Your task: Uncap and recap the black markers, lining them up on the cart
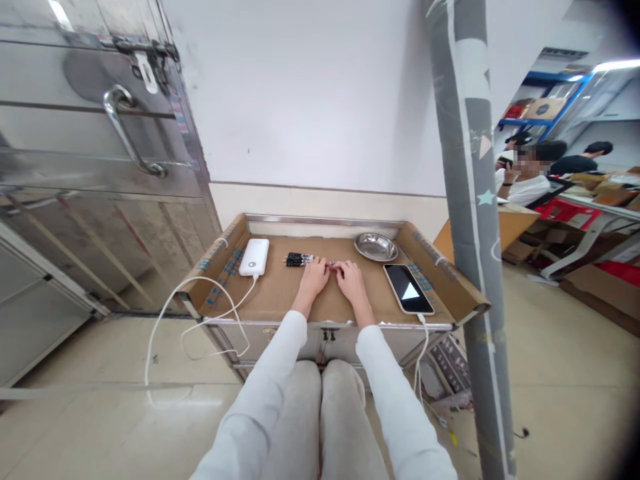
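Observation:
My left hand [315, 277] rests on the brown cardboard top [280, 293], its fingers bent and drawn together. Close by on the right, my right hand [351, 280] has its fingers closed in a pinch. The fingertips of both hands meet around something small, mostly hidden, that I cannot make out. Several black pen-like sticks [296, 259] with pale tips lie side by side just left of my left hand, which covers their right ends. Beyond my right hand, a round metal dish [376, 247] sits at the back.
A white power bank [255, 257] with a white cable [220, 313] lies at left. At right a phone [409, 288] is plugged into another cable. A wrapped grey pole [470, 200] stands beside the table. A metal door [90, 133] is left; people sit far right.

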Demonstrator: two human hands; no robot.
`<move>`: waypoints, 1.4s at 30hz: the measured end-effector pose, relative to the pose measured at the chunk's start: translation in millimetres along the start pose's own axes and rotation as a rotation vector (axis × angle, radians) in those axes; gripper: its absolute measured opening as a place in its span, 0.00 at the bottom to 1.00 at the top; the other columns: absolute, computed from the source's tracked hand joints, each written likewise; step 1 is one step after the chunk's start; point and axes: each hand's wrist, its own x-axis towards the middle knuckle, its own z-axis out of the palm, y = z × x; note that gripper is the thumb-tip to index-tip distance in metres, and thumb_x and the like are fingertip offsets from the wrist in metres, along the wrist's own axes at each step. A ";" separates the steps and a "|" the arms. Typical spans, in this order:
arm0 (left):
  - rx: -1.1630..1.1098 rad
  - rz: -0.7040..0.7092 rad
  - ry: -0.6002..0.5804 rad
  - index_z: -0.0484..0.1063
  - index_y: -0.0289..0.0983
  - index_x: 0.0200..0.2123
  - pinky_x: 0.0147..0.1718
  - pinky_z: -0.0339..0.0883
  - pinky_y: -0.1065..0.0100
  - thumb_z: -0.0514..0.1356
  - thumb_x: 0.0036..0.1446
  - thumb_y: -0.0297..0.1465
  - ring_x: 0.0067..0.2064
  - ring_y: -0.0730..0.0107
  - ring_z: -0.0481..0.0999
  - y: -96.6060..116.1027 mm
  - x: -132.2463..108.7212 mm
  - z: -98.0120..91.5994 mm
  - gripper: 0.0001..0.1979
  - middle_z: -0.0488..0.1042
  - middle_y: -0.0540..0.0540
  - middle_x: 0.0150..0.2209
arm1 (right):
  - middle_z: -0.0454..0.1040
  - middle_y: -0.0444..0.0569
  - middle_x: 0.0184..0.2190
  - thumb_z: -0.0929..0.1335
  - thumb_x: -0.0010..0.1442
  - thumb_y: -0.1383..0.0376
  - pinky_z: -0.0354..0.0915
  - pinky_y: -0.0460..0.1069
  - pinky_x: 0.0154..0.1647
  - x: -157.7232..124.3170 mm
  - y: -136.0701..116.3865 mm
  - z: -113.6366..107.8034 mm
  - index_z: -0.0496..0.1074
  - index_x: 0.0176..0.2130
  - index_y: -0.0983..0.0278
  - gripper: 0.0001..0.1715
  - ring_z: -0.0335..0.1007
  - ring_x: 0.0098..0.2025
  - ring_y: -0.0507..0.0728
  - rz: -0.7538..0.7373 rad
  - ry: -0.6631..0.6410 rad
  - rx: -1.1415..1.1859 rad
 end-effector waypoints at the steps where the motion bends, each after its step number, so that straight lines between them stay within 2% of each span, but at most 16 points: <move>1: -0.006 0.000 -0.003 0.68 0.35 0.39 0.48 0.62 0.62 0.50 0.62 0.27 0.45 0.63 0.69 0.3 0.0 -0.6 0.08 0.71 0.42 0.42 | 0.72 0.52 0.39 0.60 0.62 0.71 0.56 0.50 0.45 0.1 0.0 0.0 0.73 0.42 0.63 0.15 0.63 0.43 0.58 0.003 -0.001 0.004; 42: -0.054 -0.012 -0.007 0.67 0.36 0.40 0.47 0.63 0.62 0.51 0.61 0.27 0.44 0.64 0.71 0.8 -0.2 -2.3 0.07 0.71 0.41 0.43 | 0.72 0.51 0.39 0.60 0.61 0.71 0.57 0.50 0.45 -0.4 -1.4 -2.3 0.73 0.41 0.63 0.15 0.63 0.42 0.58 0.020 0.011 0.048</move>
